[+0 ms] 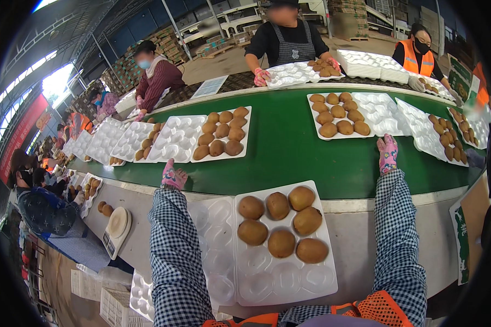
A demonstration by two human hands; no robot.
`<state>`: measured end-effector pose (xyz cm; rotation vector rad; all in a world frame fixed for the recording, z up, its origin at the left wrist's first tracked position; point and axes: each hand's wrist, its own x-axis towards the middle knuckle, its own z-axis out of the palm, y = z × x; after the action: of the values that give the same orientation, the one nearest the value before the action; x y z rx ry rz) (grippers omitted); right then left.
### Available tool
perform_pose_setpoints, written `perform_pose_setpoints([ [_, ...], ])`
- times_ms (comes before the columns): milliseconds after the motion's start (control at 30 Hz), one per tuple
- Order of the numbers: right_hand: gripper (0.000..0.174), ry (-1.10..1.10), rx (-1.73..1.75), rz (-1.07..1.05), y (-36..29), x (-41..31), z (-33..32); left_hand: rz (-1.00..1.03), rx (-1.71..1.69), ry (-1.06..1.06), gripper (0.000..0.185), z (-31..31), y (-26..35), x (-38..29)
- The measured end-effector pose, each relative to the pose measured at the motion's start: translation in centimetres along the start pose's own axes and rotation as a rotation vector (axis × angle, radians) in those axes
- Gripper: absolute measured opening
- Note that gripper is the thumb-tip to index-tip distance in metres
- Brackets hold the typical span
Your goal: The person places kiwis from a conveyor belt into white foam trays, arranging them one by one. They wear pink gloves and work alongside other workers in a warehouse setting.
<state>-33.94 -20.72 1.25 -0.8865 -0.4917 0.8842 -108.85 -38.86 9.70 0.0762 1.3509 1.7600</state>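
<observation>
Before me lies a white hinged foam tray [286, 282], its right half partly filled with brown kiwifruit [281, 244]. The tray's left half has bare cups. My left hand [174, 176], in a pink patterned glove, reaches over the near edge of the green conveyor belt [270, 159], fingers apart and holding nothing. Just beyond it is an opened tray [179, 137] with kiwifruit in its right half. My right hand [387, 155], gloved alike, is stretched out with its fingertips at the near edge of another opened tray [380, 112]; whether they touch cannot be made out.
A weighing scale [116, 231] stands on the grey table at left, with loose kiwifruit [105, 209] beside it. Across the belt a person in an apron [293, 43] holds a tray next to stacked trays [372, 67]. Other workers line both sides. A cardboard box [470, 229] is at right.
</observation>
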Motion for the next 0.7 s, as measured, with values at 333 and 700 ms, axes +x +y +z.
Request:
perform_pose_setpoints([
  [333,0.034,0.079,-0.257,-0.365,1.8,6.3,-3.2,0.287,0.100,-0.250,0.099,9.3,-2.5,-1.2],
  [700,0.025,-0.084,-0.597,-0.849,-2.0,-0.6,3.9,0.886,1.413,-0.158,0.040,19.7,-12.5,-3.2],
])
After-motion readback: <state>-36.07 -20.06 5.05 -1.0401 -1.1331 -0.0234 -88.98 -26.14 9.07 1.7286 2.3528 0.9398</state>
